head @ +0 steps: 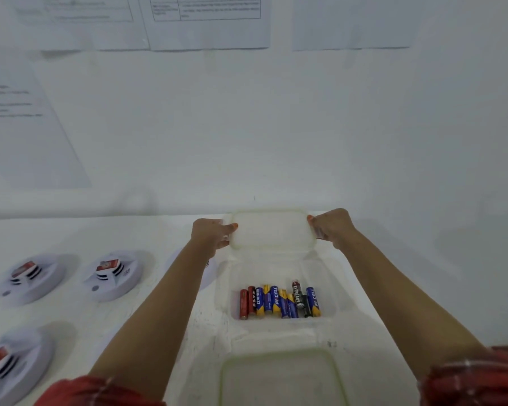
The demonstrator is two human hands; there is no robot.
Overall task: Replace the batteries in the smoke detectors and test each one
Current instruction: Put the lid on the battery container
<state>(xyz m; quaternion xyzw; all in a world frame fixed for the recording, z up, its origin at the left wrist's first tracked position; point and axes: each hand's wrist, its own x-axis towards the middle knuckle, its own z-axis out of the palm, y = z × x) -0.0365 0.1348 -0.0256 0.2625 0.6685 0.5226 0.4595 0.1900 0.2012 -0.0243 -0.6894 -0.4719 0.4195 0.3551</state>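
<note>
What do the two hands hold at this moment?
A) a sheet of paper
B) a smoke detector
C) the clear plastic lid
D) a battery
C: the left hand and the right hand grip opposite ends of the clear plastic lid, beyond the open container of batteries.

Left hand and right hand grip a translucent rectangular plastic lid by its short ends.
Just in front of the lid, on the white desk, an open clear plastic box holds a row of red, blue-and-yellow and black batteries; round white smoke detectors lie to the left.
</note>
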